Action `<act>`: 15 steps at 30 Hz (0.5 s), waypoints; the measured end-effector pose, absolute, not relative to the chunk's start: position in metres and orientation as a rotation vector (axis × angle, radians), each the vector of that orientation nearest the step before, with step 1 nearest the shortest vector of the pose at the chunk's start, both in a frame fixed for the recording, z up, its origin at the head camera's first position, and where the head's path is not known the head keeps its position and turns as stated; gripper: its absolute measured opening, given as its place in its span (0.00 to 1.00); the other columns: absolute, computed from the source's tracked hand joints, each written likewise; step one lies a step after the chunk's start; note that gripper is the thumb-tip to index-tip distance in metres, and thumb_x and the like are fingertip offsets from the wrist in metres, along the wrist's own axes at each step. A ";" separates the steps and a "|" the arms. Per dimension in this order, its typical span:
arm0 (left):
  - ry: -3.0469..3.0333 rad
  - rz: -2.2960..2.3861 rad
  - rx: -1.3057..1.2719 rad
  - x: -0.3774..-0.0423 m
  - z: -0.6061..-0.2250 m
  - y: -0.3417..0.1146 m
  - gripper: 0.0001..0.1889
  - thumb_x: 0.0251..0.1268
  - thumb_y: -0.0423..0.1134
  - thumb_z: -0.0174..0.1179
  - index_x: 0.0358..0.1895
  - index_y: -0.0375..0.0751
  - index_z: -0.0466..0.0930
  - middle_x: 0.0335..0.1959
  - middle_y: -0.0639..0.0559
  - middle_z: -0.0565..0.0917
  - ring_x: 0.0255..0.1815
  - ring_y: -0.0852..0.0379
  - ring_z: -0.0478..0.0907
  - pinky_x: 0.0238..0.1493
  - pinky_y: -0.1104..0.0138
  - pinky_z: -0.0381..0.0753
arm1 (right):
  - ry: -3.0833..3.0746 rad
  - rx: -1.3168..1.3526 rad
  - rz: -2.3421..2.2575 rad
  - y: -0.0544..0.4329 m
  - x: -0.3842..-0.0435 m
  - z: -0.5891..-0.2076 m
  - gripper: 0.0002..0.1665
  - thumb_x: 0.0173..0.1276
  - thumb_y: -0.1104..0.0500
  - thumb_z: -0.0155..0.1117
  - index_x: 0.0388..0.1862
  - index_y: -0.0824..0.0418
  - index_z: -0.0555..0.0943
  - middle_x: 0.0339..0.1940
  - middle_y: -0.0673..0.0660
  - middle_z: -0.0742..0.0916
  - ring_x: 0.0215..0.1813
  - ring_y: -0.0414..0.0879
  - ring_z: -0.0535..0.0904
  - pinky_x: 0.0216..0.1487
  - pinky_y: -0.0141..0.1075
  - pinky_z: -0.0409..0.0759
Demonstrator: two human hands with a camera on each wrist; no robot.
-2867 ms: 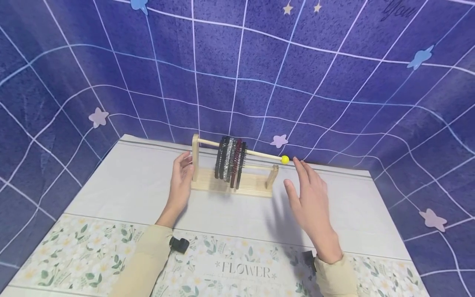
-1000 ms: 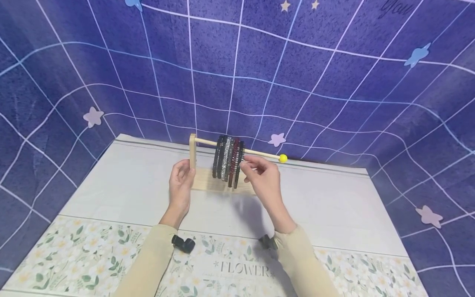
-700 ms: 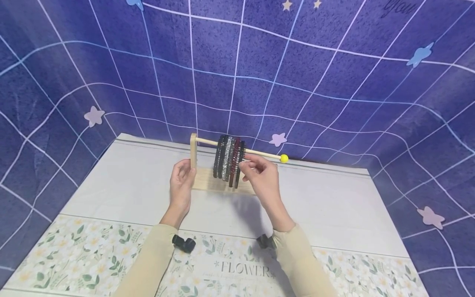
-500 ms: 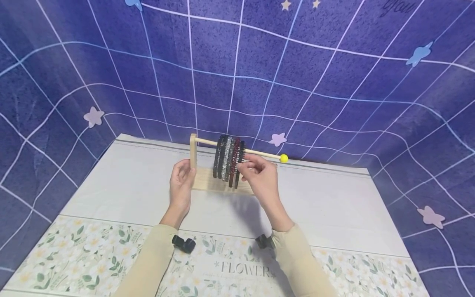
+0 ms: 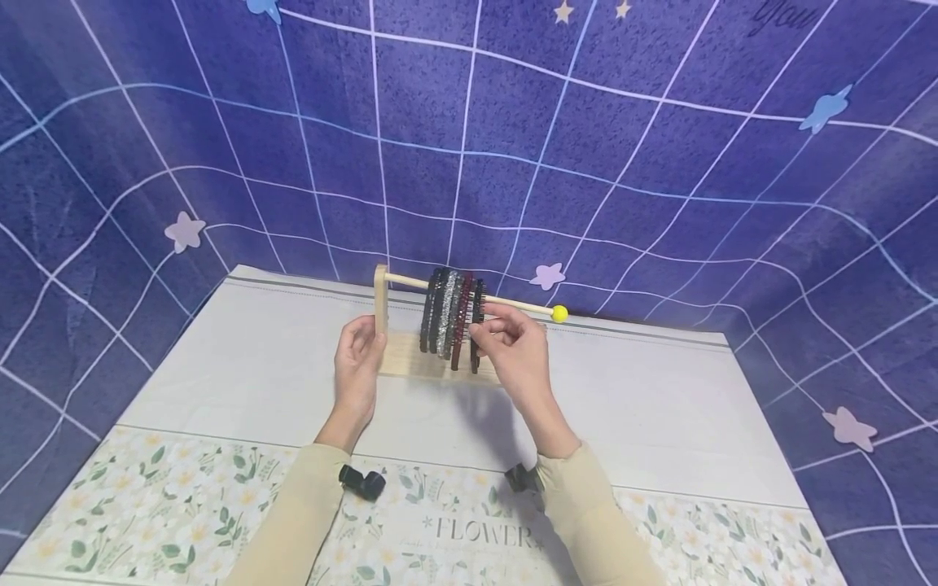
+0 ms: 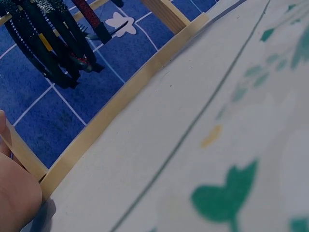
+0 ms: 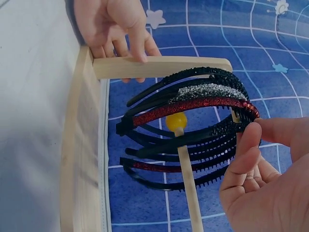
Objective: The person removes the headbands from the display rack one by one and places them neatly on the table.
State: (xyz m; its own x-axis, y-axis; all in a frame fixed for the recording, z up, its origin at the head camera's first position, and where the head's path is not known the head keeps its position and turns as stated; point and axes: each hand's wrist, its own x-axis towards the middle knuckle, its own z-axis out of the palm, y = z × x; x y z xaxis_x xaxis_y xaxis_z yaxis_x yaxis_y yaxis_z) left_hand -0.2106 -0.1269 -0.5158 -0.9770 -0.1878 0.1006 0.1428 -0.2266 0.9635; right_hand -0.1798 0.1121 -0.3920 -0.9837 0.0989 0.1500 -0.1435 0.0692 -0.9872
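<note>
A pale wooden headband stand (image 5: 380, 297) is on the table, and its upper rod (image 5: 520, 305) ends in a yellow ball (image 5: 560, 314). Several headbands hang side by side from the rod, among them a silver glitter one (image 7: 212, 91) and a red glitter one (image 7: 183, 105). My left hand (image 5: 357, 358) grips the stand's left post, thumb on one side and fingers on the other. At the right end of the row, my right hand (image 5: 520, 350) pinches a black headband (image 7: 207, 133) between thumb and fingers. That headband is still around the rod, slightly apart from the red one.
The stand's flat base (image 5: 410, 356) rests on a white table cover (image 5: 630, 407) with a floral front band (image 5: 190, 505). Close behind rises a blue grid-patterned cloth (image 5: 454, 179), which also closes in both sides.
My right hand came leftward from beyond the yellow ball, where it was open, and took hold of the end black headband, which has shifted slightly right. My left hand now grips the post lower down.
</note>
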 end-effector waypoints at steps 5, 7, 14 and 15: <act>-1.825 -2.291 0.055 -0.211 -0.517 -0.127 0.17 0.90 0.38 0.55 0.73 0.55 0.71 0.83 0.48 0.72 0.88 0.49 0.63 0.90 0.55 0.62 | -2.150 0.045 2.039 0.114 -0.179 -0.391 0.20 0.71 0.72 0.77 0.60 0.71 0.86 0.36 0.58 0.92 0.29 0.43 0.87 0.36 0.32 0.92; -1.833 -2.287 0.051 -0.211 -0.517 -0.128 0.17 0.91 0.39 0.54 0.73 0.55 0.71 0.83 0.49 0.72 0.88 0.50 0.63 0.90 0.55 0.62 | -2.144 0.050 2.035 0.115 -0.179 -0.391 0.20 0.71 0.72 0.76 0.60 0.71 0.86 0.36 0.58 0.92 0.29 0.43 0.87 0.35 0.30 0.91; -1.842 -2.290 0.041 -0.210 -0.516 -0.128 0.17 0.91 0.40 0.54 0.73 0.56 0.70 0.83 0.49 0.72 0.89 0.50 0.62 0.90 0.56 0.61 | -2.134 0.043 2.012 0.120 -0.176 -0.387 0.19 0.72 0.72 0.75 0.61 0.71 0.86 0.36 0.57 0.92 0.28 0.40 0.86 0.29 0.25 0.82; -1.843 -2.290 0.043 -0.210 -0.516 -0.128 0.17 0.91 0.40 0.54 0.73 0.56 0.70 0.83 0.49 0.72 0.89 0.50 0.62 0.90 0.56 0.61 | -2.135 0.042 2.007 0.121 -0.176 -0.387 0.19 0.73 0.72 0.75 0.61 0.71 0.86 0.37 0.58 0.92 0.28 0.39 0.86 0.29 0.24 0.82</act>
State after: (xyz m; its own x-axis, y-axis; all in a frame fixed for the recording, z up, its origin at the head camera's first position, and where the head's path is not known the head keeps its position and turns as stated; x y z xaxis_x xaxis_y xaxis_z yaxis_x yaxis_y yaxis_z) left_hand -0.2104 -0.1280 -0.5159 -0.9792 -0.1745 0.1032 0.1381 -0.2016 0.9697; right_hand -0.1765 0.1212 -0.3870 -0.9774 0.1229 0.1720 -0.1641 0.0719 -0.9838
